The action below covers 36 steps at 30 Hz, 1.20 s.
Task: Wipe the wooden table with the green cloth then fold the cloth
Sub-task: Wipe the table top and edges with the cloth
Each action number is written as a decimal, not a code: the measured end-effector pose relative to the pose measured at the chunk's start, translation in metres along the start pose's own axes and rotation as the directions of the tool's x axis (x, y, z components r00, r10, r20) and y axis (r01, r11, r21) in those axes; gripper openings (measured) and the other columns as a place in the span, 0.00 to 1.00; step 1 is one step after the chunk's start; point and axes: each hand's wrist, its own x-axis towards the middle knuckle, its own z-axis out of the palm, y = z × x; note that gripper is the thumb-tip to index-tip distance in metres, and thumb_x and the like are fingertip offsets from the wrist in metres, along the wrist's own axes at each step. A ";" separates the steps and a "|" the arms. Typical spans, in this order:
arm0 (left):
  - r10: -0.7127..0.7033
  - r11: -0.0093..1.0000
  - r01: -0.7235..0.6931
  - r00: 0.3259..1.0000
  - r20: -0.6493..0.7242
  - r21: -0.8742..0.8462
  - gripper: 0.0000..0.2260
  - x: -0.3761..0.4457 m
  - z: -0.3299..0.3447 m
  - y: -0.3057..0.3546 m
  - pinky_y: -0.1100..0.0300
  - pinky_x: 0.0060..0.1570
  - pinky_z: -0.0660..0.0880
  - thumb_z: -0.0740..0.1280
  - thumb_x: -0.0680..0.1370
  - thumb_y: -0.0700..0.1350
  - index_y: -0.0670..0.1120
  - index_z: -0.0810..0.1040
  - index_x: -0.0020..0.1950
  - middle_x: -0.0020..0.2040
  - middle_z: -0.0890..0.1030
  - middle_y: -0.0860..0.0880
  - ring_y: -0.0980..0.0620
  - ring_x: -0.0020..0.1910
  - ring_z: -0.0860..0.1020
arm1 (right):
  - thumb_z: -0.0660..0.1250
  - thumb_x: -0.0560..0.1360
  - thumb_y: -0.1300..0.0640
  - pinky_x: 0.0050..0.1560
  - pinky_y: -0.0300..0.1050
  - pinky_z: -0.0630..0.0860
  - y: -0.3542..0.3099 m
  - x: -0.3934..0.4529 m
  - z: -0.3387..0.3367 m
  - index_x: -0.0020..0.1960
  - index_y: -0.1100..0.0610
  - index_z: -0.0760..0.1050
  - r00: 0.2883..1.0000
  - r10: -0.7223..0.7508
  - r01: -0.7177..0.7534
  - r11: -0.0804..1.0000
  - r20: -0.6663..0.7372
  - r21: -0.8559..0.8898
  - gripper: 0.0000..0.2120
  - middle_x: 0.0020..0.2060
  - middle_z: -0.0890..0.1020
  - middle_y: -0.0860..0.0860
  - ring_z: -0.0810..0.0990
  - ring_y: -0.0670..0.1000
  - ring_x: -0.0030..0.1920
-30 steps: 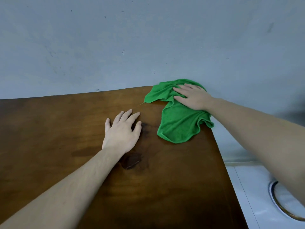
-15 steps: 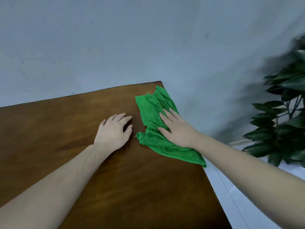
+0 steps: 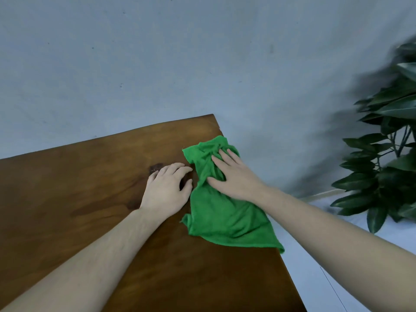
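A crumpled green cloth (image 3: 222, 219) lies along the right edge of the dark wooden table (image 3: 90, 190), one corner hanging slightly past that edge. My right hand (image 3: 234, 176) presses palm-down on the cloth's upper half, fingers spread and bunching the fabric. My left hand (image 3: 167, 188) rests on the bare wood just left of the cloth, fingers curled a little and holding nothing. Its thumb side nearly touches the cloth's left border.
A plain grey-blue wall (image 3: 202, 64) stands right behind the table's far edge. A leafy green plant (image 3: 387, 158) stands to the right, beyond the table. Pale floor (image 3: 337, 278) shows below the right edge. A dark knot (image 3: 155, 167) marks the wood by my left fingers.
My right hand has dragged the cloth from the far right corner toward me along the right edge, bunching it. The view has swung right, bringing the plant in. My left hand stayed put.
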 end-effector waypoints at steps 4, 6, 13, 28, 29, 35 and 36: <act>-0.042 0.999 0.042 0.999 -0.017 -0.012 0.16 0.019 0.004 -0.002 0.47 0.70 0.61 0.57 0.80 0.56 0.58 0.73 0.67 0.69 0.71 0.59 0.54 0.70 0.66 | 0.60 0.77 0.32 0.78 0.50 0.42 0.009 0.074 -0.011 0.82 0.52 0.51 0.999 0.025 -0.022 0.997 -0.031 0.078 0.42 0.82 0.47 0.51 0.42 0.53 0.81; -0.074 0.997 0.073 0.997 -0.034 -0.034 0.15 0.025 0.006 -0.001 0.48 0.70 0.60 0.56 0.81 0.55 0.59 0.73 0.66 0.67 0.72 0.60 0.55 0.69 0.67 | 0.64 0.76 0.34 0.79 0.53 0.45 0.014 0.106 -0.017 0.82 0.54 0.51 0.999 0.041 -0.036 0.988 -0.032 0.150 0.44 0.82 0.48 0.53 0.44 0.55 0.81; -0.093 0.996 0.091 0.992 -0.090 -0.021 0.14 0.025 0.012 0.003 0.51 0.70 0.59 0.57 0.81 0.55 0.58 0.74 0.66 0.67 0.72 0.59 0.56 0.69 0.66 | 0.73 0.74 0.48 0.76 0.55 0.62 0.036 0.166 -0.030 0.82 0.50 0.48 0.988 0.143 -0.147 0.740 0.060 0.657 0.46 0.81 0.53 0.49 0.61 0.54 0.78; -0.038 0.997 0.039 0.999 0.018 -0.062 0.17 0.010 0.004 0.010 0.47 0.73 0.59 0.56 0.82 0.56 0.55 0.73 0.69 0.72 0.71 0.55 0.52 0.73 0.65 | 0.65 0.82 0.54 0.52 0.41 0.77 0.035 0.091 -0.003 0.82 0.46 0.50 0.961 0.234 -0.229 0.387 0.145 0.893 0.35 0.69 0.76 0.52 0.80 0.50 0.56; -0.019 0.998 0.021 0.999 0.034 -0.056 0.18 0.003 0.004 0.013 0.46 0.73 0.60 0.56 0.81 0.56 0.55 0.72 0.69 0.72 0.70 0.54 0.51 0.73 0.65 | 0.65 0.81 0.53 0.61 0.44 0.75 0.035 0.077 0.001 0.82 0.47 0.50 0.959 0.247 -0.234 0.428 0.136 0.873 0.35 0.72 0.74 0.53 0.78 0.53 0.62; 0.048 0.998 -0.044 0.995 0.088 -0.045 0.18 -0.054 -0.005 0.035 0.46 0.73 0.61 0.58 0.81 0.55 0.56 0.71 0.71 0.73 0.69 0.54 0.49 0.73 0.64 | 0.63 0.83 0.55 0.70 0.36 0.61 0.030 -0.028 0.018 0.81 0.52 0.55 0.963 0.255 -0.218 0.520 0.093 0.826 0.30 0.69 0.71 0.48 0.69 0.50 0.71; 0.064 0.997 -0.060 0.993 0.096 -0.048 0.18 -0.067 -0.006 0.037 0.46 0.73 0.61 0.58 0.81 0.55 0.56 0.71 0.71 0.73 0.69 0.53 0.49 0.73 0.65 | 0.63 0.83 0.56 0.68 0.33 0.60 0.027 -0.049 0.020 0.81 0.53 0.56 0.962 0.257 -0.217 0.531 0.088 0.819 0.29 0.69 0.71 0.47 0.69 0.48 0.71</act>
